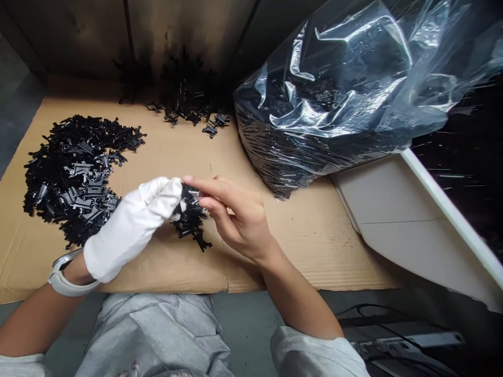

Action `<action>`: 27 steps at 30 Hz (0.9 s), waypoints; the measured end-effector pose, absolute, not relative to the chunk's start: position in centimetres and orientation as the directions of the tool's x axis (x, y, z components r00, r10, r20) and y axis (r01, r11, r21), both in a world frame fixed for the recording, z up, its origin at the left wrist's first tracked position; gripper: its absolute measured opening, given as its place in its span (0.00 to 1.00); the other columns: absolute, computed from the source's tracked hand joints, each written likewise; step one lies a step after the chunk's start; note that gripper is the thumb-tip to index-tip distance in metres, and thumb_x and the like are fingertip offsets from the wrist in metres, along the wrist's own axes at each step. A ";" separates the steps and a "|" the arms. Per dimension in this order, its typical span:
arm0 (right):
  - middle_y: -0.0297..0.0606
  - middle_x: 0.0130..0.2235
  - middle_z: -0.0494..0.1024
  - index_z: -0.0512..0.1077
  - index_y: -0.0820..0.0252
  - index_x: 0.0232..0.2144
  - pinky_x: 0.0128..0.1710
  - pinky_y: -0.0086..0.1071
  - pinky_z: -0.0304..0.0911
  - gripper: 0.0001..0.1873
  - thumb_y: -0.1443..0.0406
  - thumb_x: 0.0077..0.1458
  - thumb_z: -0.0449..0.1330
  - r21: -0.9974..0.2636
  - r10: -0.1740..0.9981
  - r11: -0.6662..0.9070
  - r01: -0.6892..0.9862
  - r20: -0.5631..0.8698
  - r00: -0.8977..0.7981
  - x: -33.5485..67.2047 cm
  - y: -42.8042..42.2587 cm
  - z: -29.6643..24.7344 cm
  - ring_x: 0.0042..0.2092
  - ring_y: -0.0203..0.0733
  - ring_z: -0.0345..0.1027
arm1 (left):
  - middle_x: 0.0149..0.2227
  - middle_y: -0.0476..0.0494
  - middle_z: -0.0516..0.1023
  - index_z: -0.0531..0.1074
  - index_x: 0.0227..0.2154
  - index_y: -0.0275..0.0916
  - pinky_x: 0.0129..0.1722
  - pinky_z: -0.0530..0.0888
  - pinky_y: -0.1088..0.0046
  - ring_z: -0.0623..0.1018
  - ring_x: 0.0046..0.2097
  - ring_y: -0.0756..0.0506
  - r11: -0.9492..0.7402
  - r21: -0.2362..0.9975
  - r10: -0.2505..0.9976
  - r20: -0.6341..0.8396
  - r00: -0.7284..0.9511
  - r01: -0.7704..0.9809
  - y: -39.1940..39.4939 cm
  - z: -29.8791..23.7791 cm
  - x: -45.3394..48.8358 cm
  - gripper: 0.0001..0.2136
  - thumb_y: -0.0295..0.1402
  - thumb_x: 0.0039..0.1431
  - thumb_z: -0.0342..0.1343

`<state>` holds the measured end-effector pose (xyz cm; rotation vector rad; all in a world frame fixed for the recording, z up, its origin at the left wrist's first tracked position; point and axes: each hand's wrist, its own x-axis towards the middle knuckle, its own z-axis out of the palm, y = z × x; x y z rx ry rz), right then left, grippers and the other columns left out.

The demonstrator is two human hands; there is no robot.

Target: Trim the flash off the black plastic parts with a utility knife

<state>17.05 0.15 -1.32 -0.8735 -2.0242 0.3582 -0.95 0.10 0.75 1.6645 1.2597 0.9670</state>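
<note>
1. Any marking on the small black plastic parts (190,217) is too small to be read, and the clear plastic bag (314,99) is too creased and glossy for any print on it to be made out

2. A tangled cluster of these parts is gripped between the two hands, just above a corrugated cardboard sheet (314,246) (whether its lower end touches the sheet cannot be told). The left hand (131,225), covered by a white fabric glove, is closed on one side of it. The right hand (239,220) is bare and curled, with the other side pinched by its fingertips (212,191)

3. A broad loose heap of black parts (74,178) is spread on the cardboard just beyond the gloved hand. A second heap (184,89) is piled farther back against a dark wall (70,36)

4. The bag, packed with more black parts, rests on the cardboard to the right, well beside the right hand

5. A white band (66,277) is worn on the left wrist. A white panel (393,220) is propped at the right, and a power strip (404,343) with black cables lies below, past the grey-clothed lap (157,335)
</note>
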 end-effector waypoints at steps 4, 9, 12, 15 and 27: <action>0.37 0.42 0.82 0.74 0.56 0.49 0.39 0.31 0.70 0.15 0.63 0.69 0.50 -0.630 0.768 0.625 0.461 0.601 -0.219 17.4 0.7 -1.3 0.38 0.35 0.74 | 0.31 0.48 0.79 0.69 0.28 0.42 0.38 0.77 0.71 0.78 0.35 0.47 -0.216 0.912 0.943 0.101 0.318 0.350 0.2 0.4 -1.0 0.10 0.39 0.61 0.48; 0.39 0.43 0.81 0.73 0.63 0.47 0.41 0.30 0.68 0.18 0.58 0.68 0.49 -0.719 0.849 0.504 0.478 0.514 -0.123 18.1 1.9 -1.5 0.39 0.35 0.73 | 0.24 0.50 0.69 0.63 0.21 0.41 0.31 0.65 0.69 0.69 0.28 0.48 -0.375 0.681 0.896 0.093 0.434 0.628 0.7 -1.8 -1.5 0.15 0.38 0.64 0.48; 0.34 0.33 0.78 0.73 0.63 0.45 0.36 0.28 0.65 0.17 0.57 0.65 0.54 -0.739 0.914 0.393 0.547 0.378 -0.147 18.4 2.6 -1.9 0.32 0.34 0.69 | 0.22 0.51 0.67 0.63 0.21 0.41 0.29 0.61 0.70 0.67 0.25 0.47 -0.484 0.514 0.861 0.134 0.491 0.708 1.3 -3.4 -1.9 0.17 0.38 0.66 0.48; 0.34 0.34 0.78 0.73 0.62 0.39 0.37 0.27 0.63 0.11 0.60 0.65 0.55 -0.749 0.932 0.364 0.554 0.295 -0.212 18.2 3.0 -2.2 0.34 0.34 0.69 | 0.22 0.49 0.69 0.64 0.20 0.42 0.29 0.60 0.69 0.69 0.26 0.45 -0.524 0.372 0.852 0.217 0.477 0.766 1.9 -4.5 -2.0 0.18 0.41 0.66 0.49; 0.43 0.39 0.81 0.74 0.64 0.37 0.41 0.30 0.62 0.09 0.75 0.57 0.55 -0.588 0.847 0.463 0.664 0.072 -0.527 15.7 7.2 -1.1 0.41 0.40 0.75 | 0.17 0.49 0.69 0.66 0.18 0.40 0.25 0.55 0.68 0.65 0.21 0.48 -0.949 0.038 0.247 0.702 0.668 0.312 -1.3 -4.0 1.6 0.19 0.34 0.66 0.47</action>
